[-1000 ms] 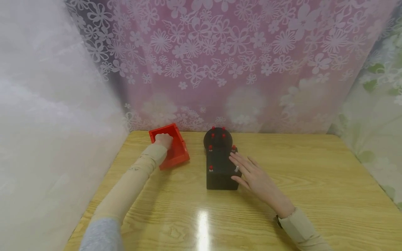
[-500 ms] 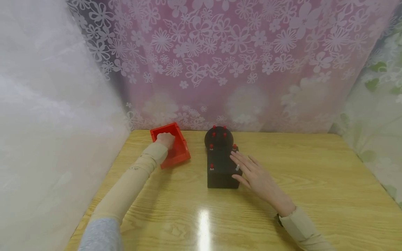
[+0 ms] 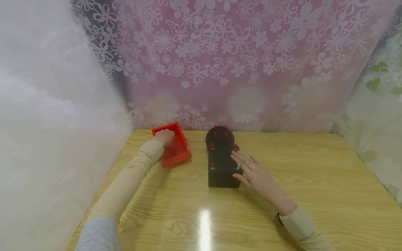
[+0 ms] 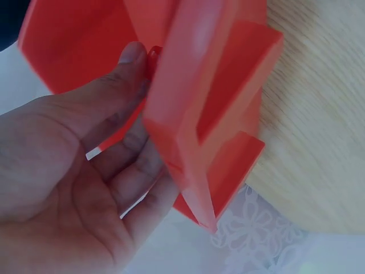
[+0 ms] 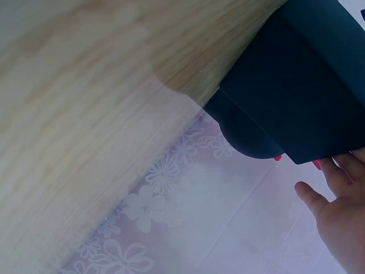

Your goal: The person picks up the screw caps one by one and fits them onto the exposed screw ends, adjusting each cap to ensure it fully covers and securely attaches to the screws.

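My left hand (image 3: 165,137) reaches into a red open-topped plastic bin (image 3: 176,161) at the far left of the table. In the left wrist view, its thumb and index finger pinch a small red piece (image 4: 153,61) beside the bin wall (image 4: 185,74); the piece is mostly hidden. My right hand (image 3: 259,180) lies with extended fingers at the right edge of a black box (image 3: 223,178). Small red caps (image 3: 213,165) on silvery bases stand on the box. A silvery stem (image 3: 238,166) without a red cap shows beside the right fingers.
Behind the box, a round black part (image 3: 220,138) carries several more red caps. Wood-grain table (image 3: 176,209) spreads around everything. A pink floral curtain (image 3: 201,62) hangs along the back edge, with pale sheets at both sides.
My left hand has shifted slightly within the bin, its forearm drifting a little left. My right hand keeps its place on the box. The whole head view has shifted slightly.
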Motion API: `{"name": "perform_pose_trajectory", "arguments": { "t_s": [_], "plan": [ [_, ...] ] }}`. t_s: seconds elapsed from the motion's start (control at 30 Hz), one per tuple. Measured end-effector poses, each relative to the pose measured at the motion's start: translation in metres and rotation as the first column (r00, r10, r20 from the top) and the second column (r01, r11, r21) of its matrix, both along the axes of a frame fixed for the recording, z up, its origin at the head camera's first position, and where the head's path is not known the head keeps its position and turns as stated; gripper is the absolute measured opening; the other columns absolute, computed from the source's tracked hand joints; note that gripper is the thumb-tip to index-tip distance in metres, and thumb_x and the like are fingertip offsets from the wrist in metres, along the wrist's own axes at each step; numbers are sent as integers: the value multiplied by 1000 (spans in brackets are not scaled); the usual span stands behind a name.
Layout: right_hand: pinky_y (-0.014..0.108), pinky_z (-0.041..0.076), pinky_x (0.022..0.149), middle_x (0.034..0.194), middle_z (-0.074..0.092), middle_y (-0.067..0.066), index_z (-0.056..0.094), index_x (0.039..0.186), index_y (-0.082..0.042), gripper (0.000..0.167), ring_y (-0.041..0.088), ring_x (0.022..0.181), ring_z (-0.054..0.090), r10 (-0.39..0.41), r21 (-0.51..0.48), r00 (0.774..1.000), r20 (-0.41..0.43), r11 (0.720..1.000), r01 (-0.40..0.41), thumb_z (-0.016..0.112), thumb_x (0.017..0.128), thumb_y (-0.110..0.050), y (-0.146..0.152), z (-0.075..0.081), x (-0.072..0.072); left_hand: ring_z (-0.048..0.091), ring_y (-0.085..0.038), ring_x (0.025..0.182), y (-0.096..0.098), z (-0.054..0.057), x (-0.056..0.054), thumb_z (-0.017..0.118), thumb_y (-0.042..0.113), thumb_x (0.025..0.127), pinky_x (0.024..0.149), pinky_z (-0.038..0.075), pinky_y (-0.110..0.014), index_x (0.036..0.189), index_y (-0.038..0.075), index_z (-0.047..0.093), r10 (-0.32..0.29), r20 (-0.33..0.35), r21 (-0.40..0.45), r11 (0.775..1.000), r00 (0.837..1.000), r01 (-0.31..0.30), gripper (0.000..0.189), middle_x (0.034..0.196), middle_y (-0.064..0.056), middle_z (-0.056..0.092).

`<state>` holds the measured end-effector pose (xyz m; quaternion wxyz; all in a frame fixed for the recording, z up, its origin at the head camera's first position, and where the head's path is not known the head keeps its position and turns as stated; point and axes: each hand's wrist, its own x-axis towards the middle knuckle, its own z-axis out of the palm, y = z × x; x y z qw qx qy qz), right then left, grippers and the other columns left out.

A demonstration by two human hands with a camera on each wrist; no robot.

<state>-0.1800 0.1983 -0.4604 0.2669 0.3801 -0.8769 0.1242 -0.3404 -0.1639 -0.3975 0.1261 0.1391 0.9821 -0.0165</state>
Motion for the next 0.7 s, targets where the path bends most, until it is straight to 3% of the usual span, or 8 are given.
{"name": "perform_pose_trajectory", "arguments": {
  "t_s": [0.17, 0.3, 0.5, 0.7],
  "plan": [
    [60, 40, 110, 157, 42, 16, 40, 153, 0, 66, 35, 142, 44, 1, 4, 1000, 2, 1000, -1, 51, 105, -44, 0, 1, 1, 62, -18, 75, -7, 2, -3, 78, 24, 90, 72, 56, -35, 88, 9, 73, 1, 69, 120, 993, 998, -9, 16, 84, -2, 69],
    [59, 39, 111, 158, 41, 16, 39, 154, -1, 67, 34, 143, 43, -7, 11, 1000, 20, 1000, 7, 52, 105, -44, 1, 2, 1, 65, -19, 81, -12, 7, 3, 76, 22, 92, 76, 57, -34, 94, 5, 76, -15, 106, 214, 977, 994, -8, 17, 92, -6, 74],
    [60, 39, 110, 157, 42, 16, 40, 153, 0, 69, 35, 142, 44, -9, 5, 1000, 16, 1000, 9, 62, 100, -38, 0, 3, 1, 67, -23, 83, -15, 16, 17, 73, 18, 95, 80, 56, -36, 97, 2, 75, -37, 81, 311, 950, 996, 10, 17, 94, -11, 74],
    [60, 40, 109, 156, 44, 17, 42, 152, 1, 73, 35, 141, 45, -8, 2, 1000, 6, 1000, 8, 70, 93, -32, 0, 2, 1, 66, -22, 88, -19, 12, 20, 71, 20, 96, 84, 56, -39, 103, 4, 76, -36, 49, 406, 914, 998, 13, 18, 97, -8, 75]
  ]
}}
